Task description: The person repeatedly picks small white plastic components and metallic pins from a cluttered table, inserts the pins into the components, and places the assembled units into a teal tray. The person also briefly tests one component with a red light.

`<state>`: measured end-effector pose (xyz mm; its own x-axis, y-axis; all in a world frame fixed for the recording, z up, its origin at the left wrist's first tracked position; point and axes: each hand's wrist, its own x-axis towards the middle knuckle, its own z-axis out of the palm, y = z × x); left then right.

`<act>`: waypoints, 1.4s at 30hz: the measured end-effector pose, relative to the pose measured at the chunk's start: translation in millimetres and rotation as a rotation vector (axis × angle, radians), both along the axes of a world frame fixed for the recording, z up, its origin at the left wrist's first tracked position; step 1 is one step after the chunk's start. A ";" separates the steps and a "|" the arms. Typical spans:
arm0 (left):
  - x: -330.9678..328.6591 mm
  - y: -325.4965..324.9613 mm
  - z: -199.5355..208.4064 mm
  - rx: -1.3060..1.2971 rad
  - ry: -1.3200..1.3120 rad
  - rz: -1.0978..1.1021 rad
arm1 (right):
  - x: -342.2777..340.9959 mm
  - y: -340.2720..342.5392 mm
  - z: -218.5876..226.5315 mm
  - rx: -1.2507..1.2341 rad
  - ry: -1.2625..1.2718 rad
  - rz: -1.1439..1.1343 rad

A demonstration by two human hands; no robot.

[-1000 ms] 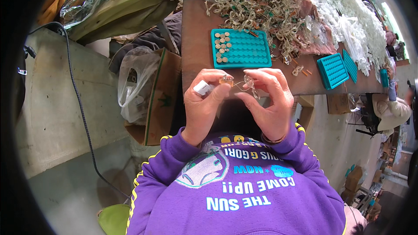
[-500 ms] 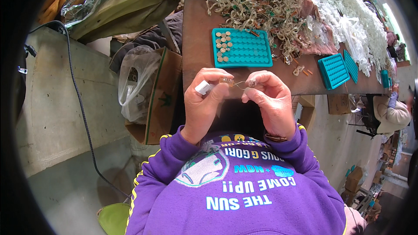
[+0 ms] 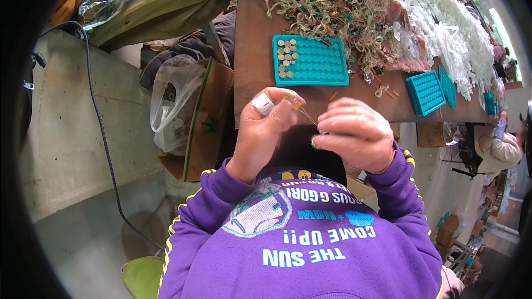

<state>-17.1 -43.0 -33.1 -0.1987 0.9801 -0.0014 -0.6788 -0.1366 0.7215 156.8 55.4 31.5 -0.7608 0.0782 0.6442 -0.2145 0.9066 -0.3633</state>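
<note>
In front of my chest, my left hand (image 3: 260, 135) is closed, pinching a small amber-brown piece (image 3: 293, 101) between thumb and index finger. Thin wires (image 3: 307, 115) run from that piece toward my right. A white block-like piece (image 3: 262, 104) sits against the left index finger. My right hand (image 3: 360, 133) is at the far end of the wires, its fingers smeared by motion. A gap shows between its thumb and fingers, and I cannot make out whether it grips the wires. Beyond both hands lies a teal tray (image 3: 318, 63) with several small round tan pieces (image 3: 286, 55) in its left cells.
A large heap of tangled beige cords (image 3: 338, 11) covers the back of the brown table (image 3: 252, 61). More teal trays (image 3: 425, 93) and small orange pieces (image 3: 390, 93) lie to the right. Left of the table stands a cardboard box (image 3: 208, 116) with a plastic bag (image 3: 172, 102).
My right hand has moved right and slightly down, its fingertips no longer pinched together. An orange piece shows on the table where that hand was. My left hand has tilted a little, still pinching the amber-brown piece.
</note>
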 end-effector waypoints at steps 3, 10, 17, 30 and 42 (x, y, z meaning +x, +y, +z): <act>-7.6 3.2 -0.7 0.095 0.245 0.037 | 3.3 -5.7 2.5 -0.393 -0.014 -0.336; -6.2 6.2 -4.1 0.177 0.547 0.076 | -5.9 -14.6 -17.6 -1.475 -0.312 -0.036; -10.6 8.7 -5.9 0.165 0.426 -0.024 | -4.5 -8.3 -20.9 -1.874 -0.328 0.148; -10.0 6.1 -3.5 -0.016 0.221 -0.002 | -6.9 -14.6 -13.4 -0.061 -0.014 -0.373; -2.6 4.6 2.0 -0.027 0.286 0.039 | 1.4 -9.0 -1.7 -0.411 -0.048 -0.444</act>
<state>-19.7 -38.4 -31.0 -0.2323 0.9720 0.0339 -0.4418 -0.1366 0.8867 158.1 46.5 29.9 -0.6259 0.6297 0.4602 0.1773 0.6894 -0.7023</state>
